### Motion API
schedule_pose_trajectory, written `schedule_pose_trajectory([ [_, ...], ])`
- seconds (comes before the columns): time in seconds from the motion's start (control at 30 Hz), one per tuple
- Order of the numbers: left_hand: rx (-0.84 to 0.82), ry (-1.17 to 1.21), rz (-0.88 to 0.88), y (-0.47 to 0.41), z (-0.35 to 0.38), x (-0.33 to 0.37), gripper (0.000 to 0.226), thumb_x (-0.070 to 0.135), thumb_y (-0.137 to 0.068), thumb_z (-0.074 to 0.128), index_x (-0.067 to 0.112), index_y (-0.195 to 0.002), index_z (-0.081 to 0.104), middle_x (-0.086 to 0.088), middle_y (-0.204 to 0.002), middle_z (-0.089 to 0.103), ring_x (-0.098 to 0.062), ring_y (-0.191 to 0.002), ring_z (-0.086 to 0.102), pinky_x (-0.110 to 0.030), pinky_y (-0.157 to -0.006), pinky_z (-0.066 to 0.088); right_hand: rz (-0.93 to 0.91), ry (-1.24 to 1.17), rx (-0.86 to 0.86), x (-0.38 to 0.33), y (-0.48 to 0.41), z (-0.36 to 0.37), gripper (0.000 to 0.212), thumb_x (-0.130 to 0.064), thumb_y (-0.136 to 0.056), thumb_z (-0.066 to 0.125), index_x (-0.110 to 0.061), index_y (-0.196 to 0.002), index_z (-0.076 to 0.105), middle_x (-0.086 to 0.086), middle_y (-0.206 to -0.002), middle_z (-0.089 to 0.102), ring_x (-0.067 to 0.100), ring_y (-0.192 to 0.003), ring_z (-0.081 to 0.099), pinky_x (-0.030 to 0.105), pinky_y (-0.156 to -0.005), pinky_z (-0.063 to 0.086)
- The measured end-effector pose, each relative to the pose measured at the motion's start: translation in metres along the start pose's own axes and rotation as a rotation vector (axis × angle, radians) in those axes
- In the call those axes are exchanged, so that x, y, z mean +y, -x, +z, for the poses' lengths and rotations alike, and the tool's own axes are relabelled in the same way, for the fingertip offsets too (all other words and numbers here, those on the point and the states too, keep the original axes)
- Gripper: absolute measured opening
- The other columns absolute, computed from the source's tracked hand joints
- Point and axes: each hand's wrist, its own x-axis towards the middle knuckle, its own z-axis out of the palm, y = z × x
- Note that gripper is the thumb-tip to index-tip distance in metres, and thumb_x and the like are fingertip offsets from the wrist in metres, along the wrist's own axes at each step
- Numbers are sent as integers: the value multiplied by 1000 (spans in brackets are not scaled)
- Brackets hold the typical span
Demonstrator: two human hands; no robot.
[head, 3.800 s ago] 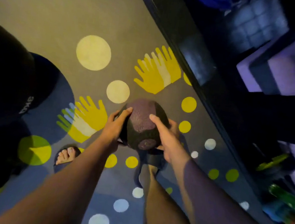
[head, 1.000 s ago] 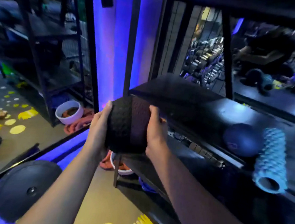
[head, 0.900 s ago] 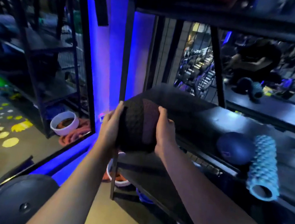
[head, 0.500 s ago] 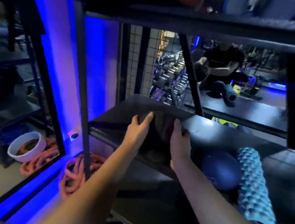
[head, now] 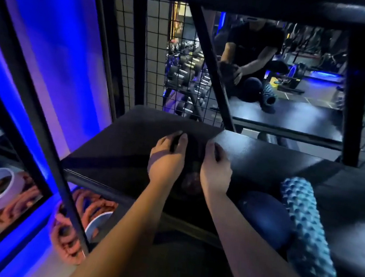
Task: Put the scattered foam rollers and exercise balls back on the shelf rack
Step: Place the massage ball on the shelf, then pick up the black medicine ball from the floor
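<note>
- While the dark ball [head: 191, 181] sits low on the shelf [head: 131, 132], left hand [head: 166, 161] and right hand [head: 215, 171] curl round its sides, likely steadying it against rolling.
- Just right of it lie the blue ball [head: 263, 217] and blue roller [head: 303, 233].

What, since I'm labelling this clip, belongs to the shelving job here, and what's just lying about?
Job: dark textured ball, gripped between left hand and right hand; dark blue smooth ball; light blue knobbly foam roller; black metal shelf rack.
Lying about: white round bowl; orange coiled rope; dumbbells behind the wire mesh.
</note>
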Motion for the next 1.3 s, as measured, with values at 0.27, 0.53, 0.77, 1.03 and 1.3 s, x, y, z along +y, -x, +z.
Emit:
schedule_pose_trajectory([
  [0.27, -69, 59, 28, 8, -11, -8, 42, 60, -101, 44, 45, -139, 56, 14, -149, 48, -14, -138, 46, -34, -110, 36, -48, -25, 97, 13, 13, 12, 55, -70, -87, 41, -44, -134, 56, -15, -133, 62, 14, -120, 61, 42, -102, 50],
  [0.53, -51, -142, 74, 21, -54, 19, 53, 48, -110, 29, 27, -158, 38, -5, -165, 35, -20, -155, 24, -37, -120, 26, -176, 436, 96, -18, 22, -5, 55, -48, -100, 35, -21, -148, 44, 16, -156, 40, 42, -127, 53, 51, -100, 44],
  [0.77, 212, 46, 103, 150, -179, -93, 30, 20, -98, 59, 18, -127, 65, 1, -111, 71, -7, -93, 64, -15, -83, 48, -971, 262, 300, -21, 148, 16, 43, -17, -85, 61, -14, -127, 64, 13, -143, 52, 39, -124, 51, 49, -105, 37],
  [1.03, 214, -204, -730, 447, -409, -357, 27, 31, -95, 66, 21, -120, 67, -5, -108, 74, -28, -103, 70, -42, -91, 56, -862, 534, -771, 139, 520, 125, 43, -21, -79, 65, -20, -122, 63, 10, -130, 53, 35, -116, 52, 48, -98, 45],
  [1.3, 532, 182, -1299, 751, -497, -466, 31, 28, -104, 59, 11, -130, 60, -13, -93, 66, -24, -68, 58, -30, -60, 43, -387, 1093, -1459, 303, 733, 106, 59, -39, -93, 56, -20, -147, 40, 11, -152, 35, 37, -142, 32, 47, -115, 31],
])
